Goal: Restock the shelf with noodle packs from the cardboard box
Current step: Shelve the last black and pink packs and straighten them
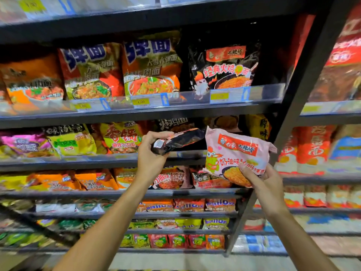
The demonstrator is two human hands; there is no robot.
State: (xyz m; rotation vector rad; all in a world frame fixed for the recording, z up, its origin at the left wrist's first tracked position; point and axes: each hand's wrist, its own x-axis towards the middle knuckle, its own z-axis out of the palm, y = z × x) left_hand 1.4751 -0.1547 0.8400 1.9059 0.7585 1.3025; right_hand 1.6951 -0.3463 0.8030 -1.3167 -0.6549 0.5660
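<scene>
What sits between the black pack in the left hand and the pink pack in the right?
Nothing held: in the head view a narrow gap separates the black noodle pack from the pink noodle pack; through it only the dark shelf behind shows.

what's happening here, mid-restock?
Yes. A person faces a noodle shelf with a pack in each hand. The left hand grips a black pack, tilted flat toward the second shelf row. The right hand holds a pink pack upright beside it. Neither is shelved yet; no cardboard box is in view.
</scene>
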